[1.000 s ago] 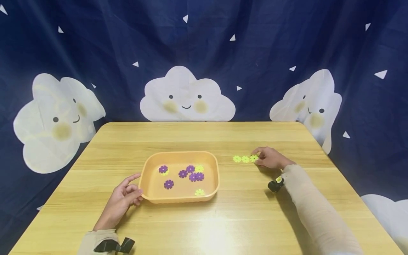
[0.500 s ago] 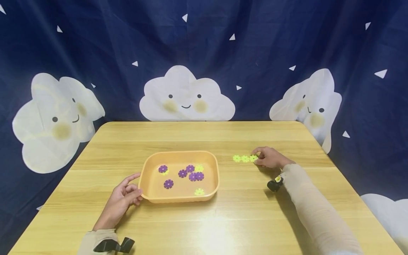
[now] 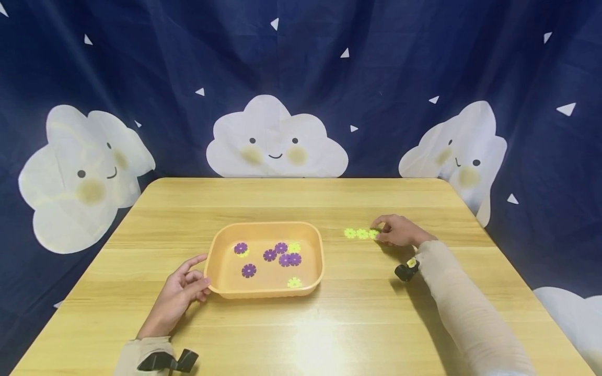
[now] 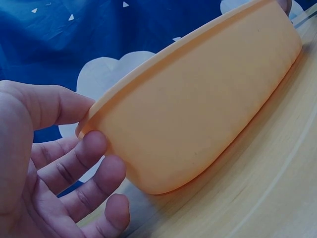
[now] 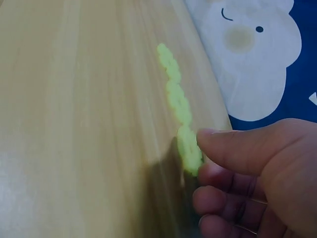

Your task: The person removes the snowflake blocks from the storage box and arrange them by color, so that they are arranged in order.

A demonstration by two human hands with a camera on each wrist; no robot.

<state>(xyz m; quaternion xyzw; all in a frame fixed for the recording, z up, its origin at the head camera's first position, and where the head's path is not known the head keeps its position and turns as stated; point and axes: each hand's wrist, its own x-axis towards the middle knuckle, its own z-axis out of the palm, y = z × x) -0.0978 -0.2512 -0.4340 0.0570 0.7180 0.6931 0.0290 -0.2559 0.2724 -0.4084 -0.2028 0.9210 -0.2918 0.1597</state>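
In the head view my left hand (image 3: pixel 176 297) holds the near-left corner of an orange plastic basin (image 3: pixel 263 293). The left wrist view shows its thumb and fingers pinching the basin's rim (image 4: pixel 148 67), with the other fingers loosely curled below. Three yellow-green snowflake discs make a row on the table, right of the basin. My right hand (image 3: pixel 398 231) pinches the disc at the row's right end (image 3: pixel 373 234). In the right wrist view that same disc (image 5: pixel 188 148) sits at the thumb tip, and the middle disc (image 5: pixel 178 102) and far disc (image 5: pixel 169 62) run on from it.
Inside the basin lie several purple snowflake discs (image 3: pixel 249 270) and a few yellow ones (image 3: pixel 294 282), some overlapping. Everything stands on a wooden table (image 3: pixel 357 324). A dark blue curtain (image 3: pixel 301 47) with clouds hangs behind its far edge.
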